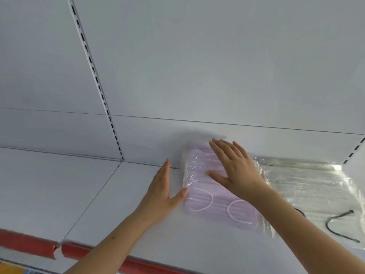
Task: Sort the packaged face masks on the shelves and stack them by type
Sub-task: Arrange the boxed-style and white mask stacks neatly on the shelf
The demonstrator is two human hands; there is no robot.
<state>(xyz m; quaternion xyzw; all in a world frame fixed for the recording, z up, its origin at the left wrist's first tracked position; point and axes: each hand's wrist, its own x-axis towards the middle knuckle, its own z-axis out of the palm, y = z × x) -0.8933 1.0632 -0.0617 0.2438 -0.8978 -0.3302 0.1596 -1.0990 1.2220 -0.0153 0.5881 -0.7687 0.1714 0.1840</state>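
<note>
1. Both hands lie flat with fingers straight, grasping nothing: the right hand [235, 171] presses down on the pink pack [215, 202], while the left hand [163, 191] stands edge-on against the pack's left side, thumb touching it.
2. That pairing looks meant to square the pack up: one palm pins the slippery wrap, the other acts as a stop.
3. The pink pack sits on the shelf [94, 196] near the back panel [197, 66], its white ear loops facing the person.
4. Just beside it on the right lies a pale pack [308, 188] with dark loops, kept apart, probably as a separate type.
5. A red strip [29, 244] edges the shelf front.
</note>
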